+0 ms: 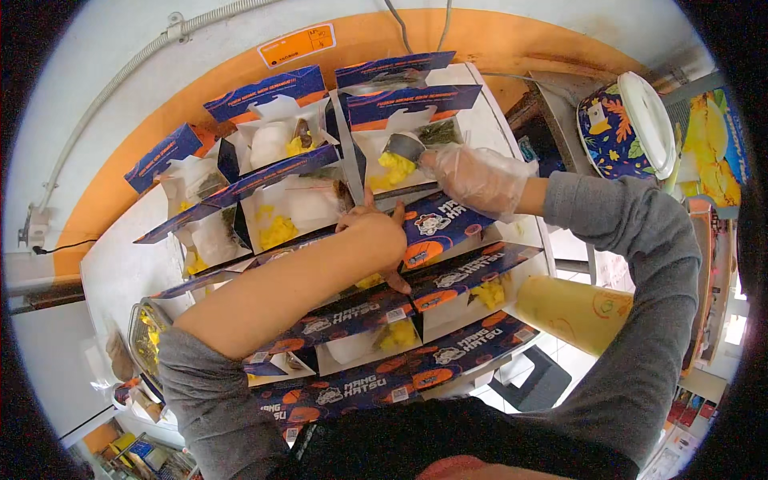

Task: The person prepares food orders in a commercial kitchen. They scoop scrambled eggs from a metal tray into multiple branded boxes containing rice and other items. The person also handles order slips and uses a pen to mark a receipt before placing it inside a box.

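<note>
My right hand [480,180], in a clear plastic glove, reaches into an open cardboard meal box [414,99] at the back right. Its fingertips are closed on a small dark scoop or cup [403,146], tipped right above yellow scrambled egg [393,170]. A dark green piece of food [441,133] lies in the same box behind the scoop. My bare left hand [375,234] rests with fingers spread at this box's front edge, over the navy printed flap [441,225]. The left forearm covers parts of the middle boxes.
Rows of open boxes with white rice [270,143] and egg [279,233] cover the white table [114,246]. A wire basket of egg [147,336] stands at left. A patterned pot [618,129] with a white lid and a yellow cylinder [573,312] stand at right.
</note>
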Demonstrator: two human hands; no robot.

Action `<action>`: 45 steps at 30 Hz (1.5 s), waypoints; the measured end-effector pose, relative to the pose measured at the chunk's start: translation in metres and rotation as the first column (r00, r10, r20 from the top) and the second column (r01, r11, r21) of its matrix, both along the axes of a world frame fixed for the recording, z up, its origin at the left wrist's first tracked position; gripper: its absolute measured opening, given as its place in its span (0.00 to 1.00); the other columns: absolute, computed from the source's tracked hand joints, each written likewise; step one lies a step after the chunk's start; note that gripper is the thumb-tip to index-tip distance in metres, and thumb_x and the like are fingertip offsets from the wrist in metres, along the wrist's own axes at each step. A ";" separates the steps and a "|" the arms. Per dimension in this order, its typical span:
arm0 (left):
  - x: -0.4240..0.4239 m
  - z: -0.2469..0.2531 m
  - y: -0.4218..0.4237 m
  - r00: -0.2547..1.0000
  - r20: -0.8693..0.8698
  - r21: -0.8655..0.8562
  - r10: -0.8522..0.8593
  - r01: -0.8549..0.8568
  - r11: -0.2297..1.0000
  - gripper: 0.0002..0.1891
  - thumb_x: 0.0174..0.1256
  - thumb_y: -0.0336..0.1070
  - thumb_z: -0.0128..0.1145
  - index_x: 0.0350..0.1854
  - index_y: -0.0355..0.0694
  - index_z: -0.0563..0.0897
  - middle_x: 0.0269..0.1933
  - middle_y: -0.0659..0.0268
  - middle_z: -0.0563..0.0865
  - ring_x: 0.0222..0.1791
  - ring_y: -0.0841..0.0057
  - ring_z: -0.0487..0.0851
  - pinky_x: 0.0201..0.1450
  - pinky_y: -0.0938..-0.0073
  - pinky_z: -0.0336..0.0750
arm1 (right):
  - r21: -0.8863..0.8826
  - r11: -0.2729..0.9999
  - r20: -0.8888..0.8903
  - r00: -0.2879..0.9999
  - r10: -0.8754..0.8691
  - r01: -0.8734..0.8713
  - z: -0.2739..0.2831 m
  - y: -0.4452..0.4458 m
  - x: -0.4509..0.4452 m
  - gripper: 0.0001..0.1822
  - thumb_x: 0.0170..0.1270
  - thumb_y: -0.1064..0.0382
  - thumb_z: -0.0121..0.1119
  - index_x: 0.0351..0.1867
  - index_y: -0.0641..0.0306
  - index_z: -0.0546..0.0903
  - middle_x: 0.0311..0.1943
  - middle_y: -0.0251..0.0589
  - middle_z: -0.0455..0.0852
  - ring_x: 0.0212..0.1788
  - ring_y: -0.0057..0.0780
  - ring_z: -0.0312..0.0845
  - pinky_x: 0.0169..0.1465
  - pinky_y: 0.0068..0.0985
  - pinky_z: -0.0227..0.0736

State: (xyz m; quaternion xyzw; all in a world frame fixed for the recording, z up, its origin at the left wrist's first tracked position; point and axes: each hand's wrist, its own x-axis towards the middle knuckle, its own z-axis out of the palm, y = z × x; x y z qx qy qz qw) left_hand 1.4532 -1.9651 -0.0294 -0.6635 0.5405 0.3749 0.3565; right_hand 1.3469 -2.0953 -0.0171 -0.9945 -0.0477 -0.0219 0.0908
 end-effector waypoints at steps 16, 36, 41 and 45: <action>-0.004 -0.002 0.001 1.000 -0.006 -0.007 0.015 -0.015 1.000 0.73 0.16 0.68 0.70 0.68 0.57 0.32 0.66 0.40 0.47 0.58 0.49 0.64 0.50 0.51 0.69 | -0.002 1.000 -0.021 1.000 -0.023 0.023 -0.007 0.001 0.005 0.13 0.54 0.72 0.46 0.42 0.71 0.69 0.26 0.50 0.74 0.30 0.47 0.75 0.31 0.33 0.72; -0.007 -0.003 0.003 1.000 0.013 -0.036 0.020 -0.019 0.999 0.73 0.16 0.68 0.70 0.68 0.55 0.33 0.66 0.37 0.41 0.59 0.49 0.63 0.49 0.50 0.68 | -0.092 0.996 -0.112 0.994 0.002 -0.012 -0.018 -0.005 0.006 0.13 0.56 0.70 0.44 0.43 0.71 0.71 0.29 0.51 0.76 0.32 0.44 0.75 0.34 0.33 0.72; -0.006 0.003 0.002 0.999 -0.011 -0.037 0.038 -0.038 0.999 0.74 0.16 0.67 0.71 0.68 0.55 0.33 0.65 0.41 0.51 0.58 0.48 0.63 0.49 0.48 0.67 | -0.094 0.994 -0.038 0.998 -0.058 0.054 -0.035 -0.011 0.009 0.11 0.57 0.68 0.44 0.40 0.70 0.72 0.27 0.53 0.75 0.31 0.49 0.73 0.35 0.34 0.72; -0.007 -0.001 0.004 1.000 -0.007 -0.042 0.018 -0.019 0.999 0.74 0.16 0.66 0.71 0.68 0.55 0.32 0.64 0.46 0.58 0.58 0.48 0.63 0.48 0.46 0.67 | 0.159 0.978 0.000 0.991 -0.135 0.133 -0.022 -0.003 0.010 0.08 0.59 0.67 0.44 0.38 0.68 0.71 0.24 0.53 0.74 0.30 0.48 0.73 0.34 0.34 0.71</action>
